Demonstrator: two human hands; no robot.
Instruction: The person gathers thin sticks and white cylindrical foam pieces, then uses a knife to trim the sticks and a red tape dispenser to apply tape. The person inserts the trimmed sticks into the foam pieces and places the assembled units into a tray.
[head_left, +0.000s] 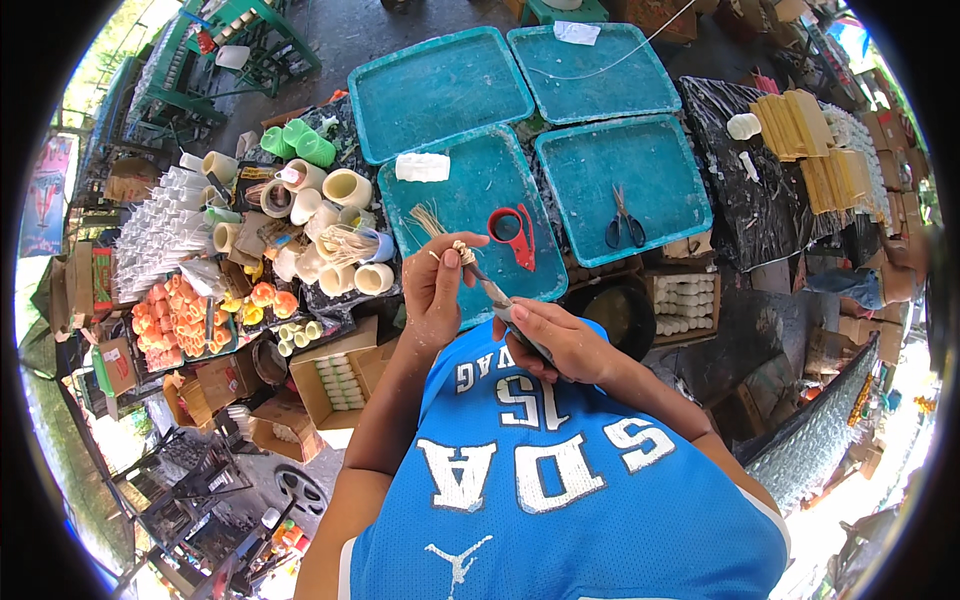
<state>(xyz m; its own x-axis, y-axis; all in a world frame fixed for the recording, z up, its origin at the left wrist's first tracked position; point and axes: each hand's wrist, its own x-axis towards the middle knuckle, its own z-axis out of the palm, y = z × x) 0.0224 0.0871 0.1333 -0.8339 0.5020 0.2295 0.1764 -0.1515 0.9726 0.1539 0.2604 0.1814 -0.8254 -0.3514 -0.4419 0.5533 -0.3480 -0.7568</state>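
Raised above the near edge of the trays, my left hand (437,290) pinches a small bundle of pale wick-like strings (428,219), whose loose ends stick up past the fingers. A knotted beige end (465,253) shows at its fingertips. My right hand (560,340) is wrapped round a pliers-like tool (496,296) with a grey metal front and dark handle. The tool's tip points at the beige end, close to the left fingers; whether it grips it I cannot tell. Beyond the hands, a red tape dispenser (522,245) lies on a teal tray (480,160).
Black-handled scissors (625,225) lie in another teal tray (690,170). To the left crowd cream cylinder moulds (347,187), orange pieces (180,318) and white pieces (165,225). Yellow slabs (795,125) are stacked at right. Open cardboard boxes (365,362) stand near my left arm.
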